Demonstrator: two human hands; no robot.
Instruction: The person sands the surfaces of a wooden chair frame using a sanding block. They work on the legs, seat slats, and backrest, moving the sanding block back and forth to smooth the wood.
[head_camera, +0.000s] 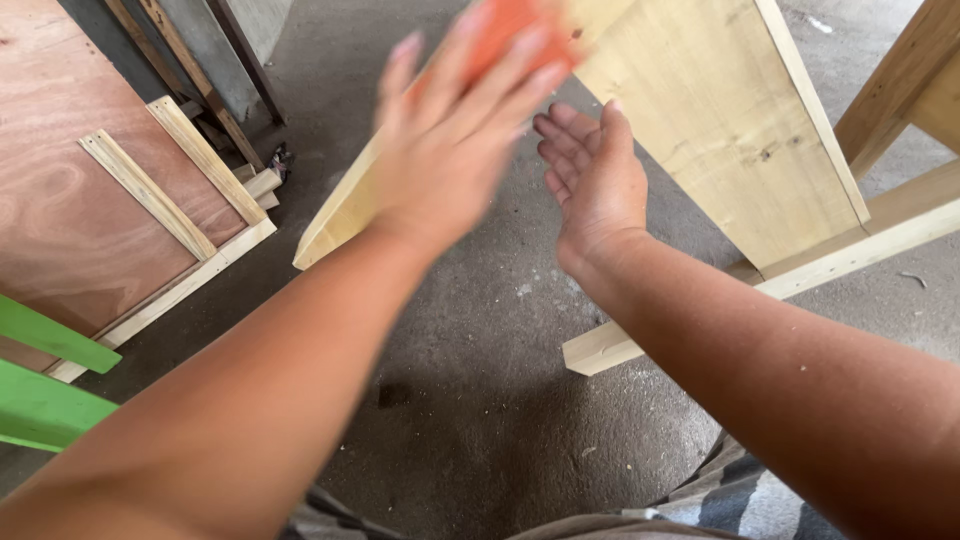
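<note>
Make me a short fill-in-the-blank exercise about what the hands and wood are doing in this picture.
1. The left hand, blurred by motion, presses an ____ coloured block against the pale wooden board.
2. The right hand is open and holds ____.
3. The painted slats at lower left are ____.
4. The floor is bare grey ____.

Missing words: orange; nothing; green; concrete

A single view comes from a camera on the person's head, tilted steeply down and forward over both forearms. It sits close: the left hand and right hand fill the upper middle. Past them it faces the concrete floor, a pale board ahead and a plywood panel at left.
</note>
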